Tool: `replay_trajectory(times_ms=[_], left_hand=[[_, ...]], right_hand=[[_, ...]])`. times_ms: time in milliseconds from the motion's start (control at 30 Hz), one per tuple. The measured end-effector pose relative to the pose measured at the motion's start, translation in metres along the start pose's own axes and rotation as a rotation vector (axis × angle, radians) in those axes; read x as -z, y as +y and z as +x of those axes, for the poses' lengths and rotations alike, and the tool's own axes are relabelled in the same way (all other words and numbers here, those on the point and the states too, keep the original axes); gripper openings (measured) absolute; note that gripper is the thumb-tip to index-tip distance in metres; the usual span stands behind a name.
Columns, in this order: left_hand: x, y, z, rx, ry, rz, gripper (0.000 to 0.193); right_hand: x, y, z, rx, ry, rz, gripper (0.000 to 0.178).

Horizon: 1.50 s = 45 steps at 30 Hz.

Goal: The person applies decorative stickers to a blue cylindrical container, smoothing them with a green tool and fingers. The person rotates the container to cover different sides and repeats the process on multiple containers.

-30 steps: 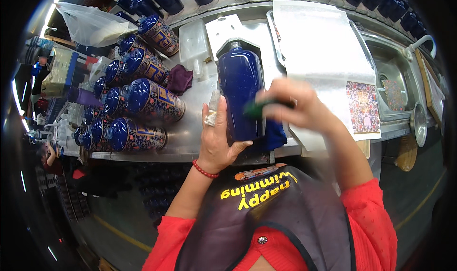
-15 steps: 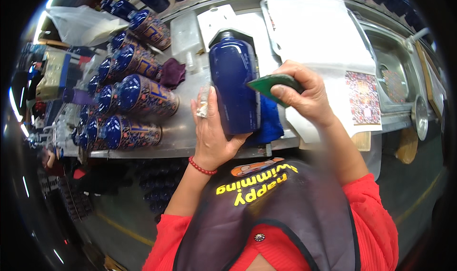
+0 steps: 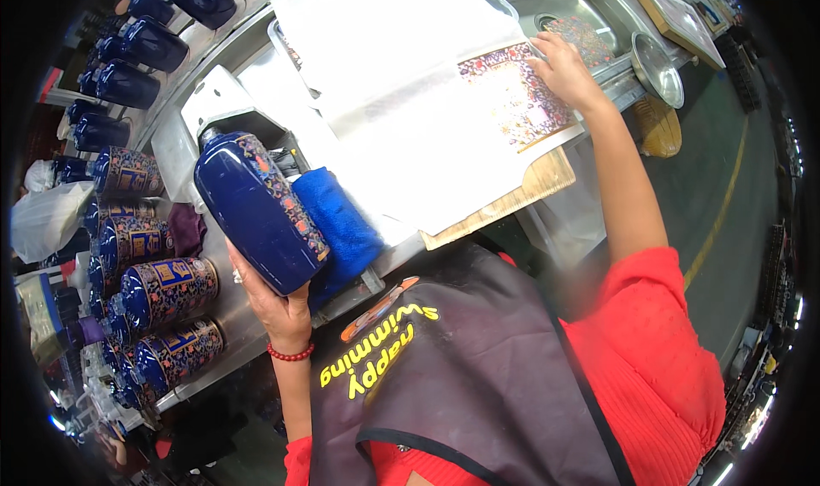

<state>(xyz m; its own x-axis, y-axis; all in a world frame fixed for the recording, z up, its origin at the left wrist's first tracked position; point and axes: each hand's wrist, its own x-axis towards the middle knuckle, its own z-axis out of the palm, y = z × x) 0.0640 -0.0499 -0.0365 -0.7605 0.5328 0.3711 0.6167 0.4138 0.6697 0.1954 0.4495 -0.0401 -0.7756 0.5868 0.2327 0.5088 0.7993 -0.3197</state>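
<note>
Two risks noted: slipping and creasing.
Left hand supported the lower end of the tilted blue bottle, beside the blue cloth; with fingertips hidden, its grip could not be told. Right hand lay at the patterned sheet, fingers bent, pinch unclear. One-sided support could have let the glossy bottle roll; an uneven pull could have creased the sheet.

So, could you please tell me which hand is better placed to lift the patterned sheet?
The right hand, I'd judge: its fingers are at the edge of the patterned sheet, while the left hand is against the bottle, farther from the sheet.
</note>
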Motion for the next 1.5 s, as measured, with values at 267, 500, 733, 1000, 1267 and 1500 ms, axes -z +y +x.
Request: replay_trajectory(times_ms=[267,500,733,1000,1267,1500], left_hand=[[-0.001,0.001,0.0,0.001,0.008,0.01,0.108],[0.0,-0.001,0.0,-0.035,0.011,0.045,0.107],[-0.002,-0.004,0.0,-0.039,0.017,0.007,0.108],[-0.001,-0.007,-0.002,-0.043,0.024,0.031,0.111],[-0.002,-0.001,0.0,-0.063,0.028,0.09,0.099],[-0.001,-0.007,-0.001,-0.113,0.036,0.154,0.095]], right_hand=[[-0.021,0.043,0.05,0.001,-0.126,0.089,0.06],[-0.014,0.04,0.047,0.058,-0.188,0.091,0.043],[-0.016,0.038,0.026,0.107,-0.004,0.166,0.017],[-0.012,0.031,0.019,0.235,0.161,-0.028,0.013],[0.007,0.015,0.008,0.547,0.343,-0.048,0.011],[0.042,0.002,0.014,0.579,0.289,0.062,0.008]])
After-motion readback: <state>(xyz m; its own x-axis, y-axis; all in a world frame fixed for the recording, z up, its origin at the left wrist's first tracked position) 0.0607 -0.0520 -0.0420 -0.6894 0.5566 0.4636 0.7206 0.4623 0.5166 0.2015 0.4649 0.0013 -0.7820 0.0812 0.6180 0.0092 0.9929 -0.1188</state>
